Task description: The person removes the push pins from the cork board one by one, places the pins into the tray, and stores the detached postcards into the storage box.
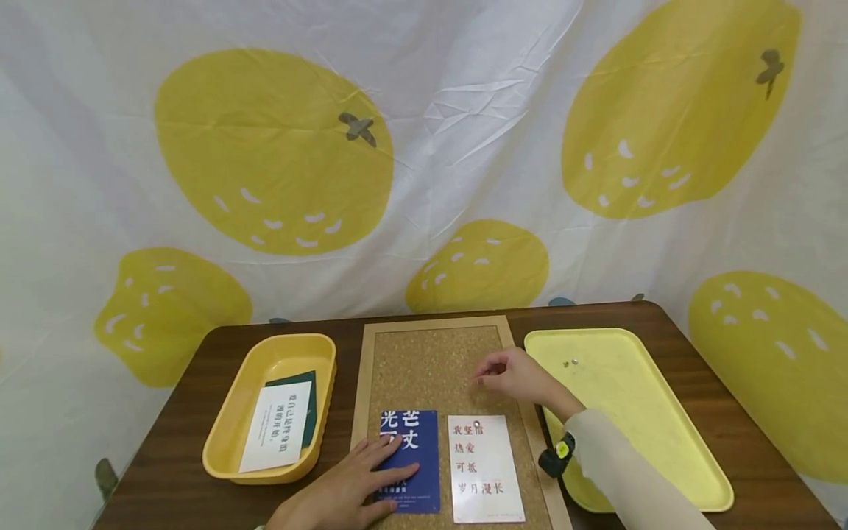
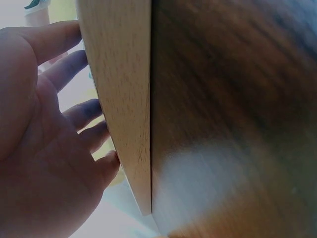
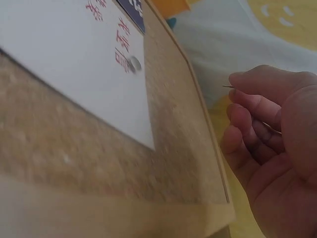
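My left hand (image 1: 361,475) rests with spread fingers on a blue card (image 1: 424,478) with white characters, lying on the framed corkboard (image 1: 430,361). Beside it lies a white card (image 1: 486,486) with red characters and a silver thumbtack (image 1: 476,424) near its top edge. Over the board's right side, above the white card, my right hand (image 1: 513,374) pinches a thumbtack (image 3: 228,87) between thumb and forefinger. Its thin point sticks out in the right wrist view, while the fingertips hide its head. The left wrist view shows the left hand's fingers (image 2: 74,74) reaching over the board's wooden frame.
A yellow-orange basket (image 1: 225,434) at left holds a white card (image 1: 278,427) over a dark green card (image 1: 310,412). At right stands a pale yellow tray (image 1: 636,412) with small thumbtacks (image 1: 573,362) near its back left. A fruit-print curtain (image 1: 457,147) hangs behind the brown table (image 1: 159,449).
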Motion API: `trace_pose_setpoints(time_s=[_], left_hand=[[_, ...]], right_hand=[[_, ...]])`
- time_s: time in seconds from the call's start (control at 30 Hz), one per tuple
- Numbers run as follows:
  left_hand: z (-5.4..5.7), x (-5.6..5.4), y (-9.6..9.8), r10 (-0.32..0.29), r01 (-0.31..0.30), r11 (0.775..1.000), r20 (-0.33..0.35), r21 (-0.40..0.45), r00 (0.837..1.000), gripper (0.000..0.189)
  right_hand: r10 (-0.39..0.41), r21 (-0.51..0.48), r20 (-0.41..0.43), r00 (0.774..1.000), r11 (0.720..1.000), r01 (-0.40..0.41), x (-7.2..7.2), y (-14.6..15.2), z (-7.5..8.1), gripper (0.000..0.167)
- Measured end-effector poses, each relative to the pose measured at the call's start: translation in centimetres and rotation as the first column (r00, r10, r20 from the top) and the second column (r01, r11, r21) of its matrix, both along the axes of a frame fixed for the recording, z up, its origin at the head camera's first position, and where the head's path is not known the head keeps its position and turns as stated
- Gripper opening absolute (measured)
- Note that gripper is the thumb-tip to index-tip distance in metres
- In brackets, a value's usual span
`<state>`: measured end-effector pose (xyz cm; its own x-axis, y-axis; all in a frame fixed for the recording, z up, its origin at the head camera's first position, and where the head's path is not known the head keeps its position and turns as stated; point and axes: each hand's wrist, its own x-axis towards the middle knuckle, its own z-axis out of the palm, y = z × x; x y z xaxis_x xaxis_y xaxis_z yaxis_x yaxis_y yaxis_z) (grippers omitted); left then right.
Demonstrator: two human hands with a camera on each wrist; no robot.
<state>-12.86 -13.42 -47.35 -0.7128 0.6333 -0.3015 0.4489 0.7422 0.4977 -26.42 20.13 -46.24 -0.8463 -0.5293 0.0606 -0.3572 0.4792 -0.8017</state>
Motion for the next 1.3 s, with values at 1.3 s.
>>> trace_pose_setpoints(time_s=[1.3], left_hand=[[0.0, 0.1, 0.0, 0.017, -0.017, 1.0, 0.011, 0.003, 1.0, 0.052]], right_hand=[[-0.14, 0.046, -0.013, 0.99, 0.989, 0.14, 1.2, 10.8, -0.8, 0.007]])
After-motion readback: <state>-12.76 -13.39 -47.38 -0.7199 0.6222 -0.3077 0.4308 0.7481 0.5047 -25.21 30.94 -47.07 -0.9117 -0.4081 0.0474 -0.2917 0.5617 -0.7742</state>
